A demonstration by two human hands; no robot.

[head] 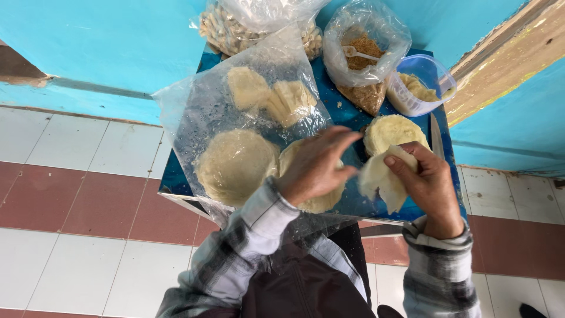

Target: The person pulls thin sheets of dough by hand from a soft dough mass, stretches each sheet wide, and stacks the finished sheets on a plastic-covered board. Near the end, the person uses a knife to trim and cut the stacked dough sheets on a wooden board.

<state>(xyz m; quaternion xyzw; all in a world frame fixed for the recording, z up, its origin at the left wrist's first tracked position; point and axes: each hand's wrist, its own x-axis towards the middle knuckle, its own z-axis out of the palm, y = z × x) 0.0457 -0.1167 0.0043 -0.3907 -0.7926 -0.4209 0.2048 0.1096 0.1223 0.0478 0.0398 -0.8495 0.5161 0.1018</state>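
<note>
Dough round [381,179], folded, is gripped in the right hand [429,188]; the open left hand [315,168] rests on another flat round [321,200], two folded pieces [271,97] lie finished.

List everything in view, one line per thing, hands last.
Small blue table: one, against the turquoise wall.
Clear plastic sheet: one, over the table's left part.
Pale round dough discs: at least three flat, on the table.
Folded pale dough pieces: a few, on the sheet's far end.
Clear bag of brown crumbs: one, far side, white plastic spoon inside.
Clear bag of pale nuts: one, far left.
Clear plastic tub: one, far right.
Left hand: over a disc.
Right hand: holding a folded dough piece.
</note>
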